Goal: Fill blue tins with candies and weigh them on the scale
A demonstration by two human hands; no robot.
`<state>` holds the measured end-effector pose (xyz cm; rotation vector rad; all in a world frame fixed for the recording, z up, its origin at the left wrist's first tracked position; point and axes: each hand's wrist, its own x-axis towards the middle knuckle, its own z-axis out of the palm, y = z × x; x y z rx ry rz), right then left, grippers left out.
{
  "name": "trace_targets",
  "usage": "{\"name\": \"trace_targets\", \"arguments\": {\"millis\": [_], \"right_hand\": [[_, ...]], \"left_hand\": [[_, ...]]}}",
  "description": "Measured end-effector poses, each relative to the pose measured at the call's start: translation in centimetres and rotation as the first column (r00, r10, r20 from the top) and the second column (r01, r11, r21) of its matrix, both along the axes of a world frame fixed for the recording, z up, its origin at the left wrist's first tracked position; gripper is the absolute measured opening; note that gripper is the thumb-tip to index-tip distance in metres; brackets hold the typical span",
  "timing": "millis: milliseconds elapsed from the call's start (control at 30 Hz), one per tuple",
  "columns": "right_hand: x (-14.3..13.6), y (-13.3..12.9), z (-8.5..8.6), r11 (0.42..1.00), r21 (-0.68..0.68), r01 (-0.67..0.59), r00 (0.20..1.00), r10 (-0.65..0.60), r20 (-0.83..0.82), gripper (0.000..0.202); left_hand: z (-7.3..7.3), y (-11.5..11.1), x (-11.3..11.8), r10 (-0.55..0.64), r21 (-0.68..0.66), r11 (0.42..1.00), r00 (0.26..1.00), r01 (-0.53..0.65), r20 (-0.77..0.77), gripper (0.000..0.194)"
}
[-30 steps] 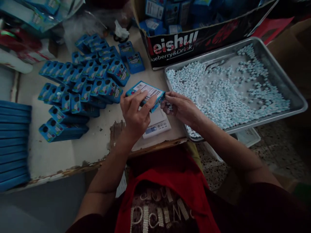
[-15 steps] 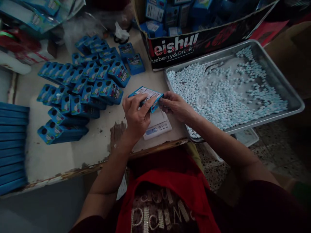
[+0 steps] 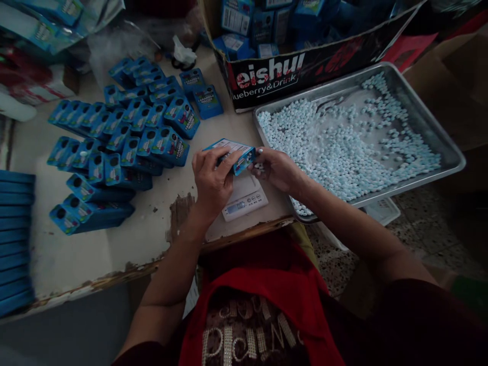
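Over a white digital scale (image 3: 246, 199), my left hand (image 3: 214, 175) grips a small blue box (image 3: 244, 160) from above, its fingers across the printed side. The box is tilted, one end toward my right hand (image 3: 272, 170). Fingers of my right hand are curled at that end, with a few small pale candies among them. Part of the scale's plate is hidden under the hands. A metal tray (image 3: 412, 178) of light-blue and white candies (image 3: 343, 152) lies right of the scale.
Many blue boxes (image 3: 139, 152) stand in rows on the worn table (image 3: 152, 239). Flat blue pieces (image 3: 15, 244) are stacked at the left edge. A large black carton (image 3: 267, 76) of blue boxes stands behind the tray. White crumpled tissue (image 3: 183, 51) lies at the back.
The candies in my right hand now show at the box end, and its fingers have opened slightly. The whole view has shifted a little, moving the tray and boxes leftward.
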<state>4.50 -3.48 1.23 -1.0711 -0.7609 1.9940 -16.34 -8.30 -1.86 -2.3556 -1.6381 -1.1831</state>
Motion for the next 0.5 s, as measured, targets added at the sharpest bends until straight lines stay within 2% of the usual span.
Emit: {"name": "trace_targets", "arguments": {"millis": [167,267,333,400,433,467,500], "right_hand": [[0.4,0.9,-0.2,1.000,-0.009,0.026,1.000,-0.026,-0.003,0.034],[1.0,1.5,0.1,0.999,-0.030,0.023,1.000,-0.023,0.003,0.025],[2.2,1.3,1.0,1.000,0.000,0.025,0.995,-0.024,0.095,0.016],[4.2,0.9,2.2,0.988,0.157,-0.004,0.951,-0.045,0.307,0.020],[5.3,1.1,2.6,0.950,0.307,-0.049,0.891,-0.097,0.443,0.024],[6.3,1.7,2.8,0.852,0.492,-0.182,0.808,-0.156,0.569,0.027],[6.8,2.7,2.7,0.667,0.616,-0.419,0.706,-0.187,0.683,0.032]], "left_hand": [[0.5,0.6,0.4,0.008,-0.090,0.996,0.996,0.000,0.092,0.039],[0.5,1.2,0.4,0.033,-0.128,0.992,0.965,0.000,0.262,0.030],[0.6,1.1,0.3,0.104,-0.164,0.986,0.896,-0.035,0.431,0.037],[1.0,0.3,-0.6,0.152,-0.211,0.977,0.786,-0.028,0.599,0.049],[1.3,-0.4,-1.4,0.157,-0.229,0.973,0.730,-0.001,0.665,0.053],[1.7,-1.0,-2.7,0.155,-0.239,0.971,0.685,0.029,0.712,0.055],[2.2,-1.8,-4.5,0.152,-0.240,0.970,0.659,0.044,0.736,0.056]]}}
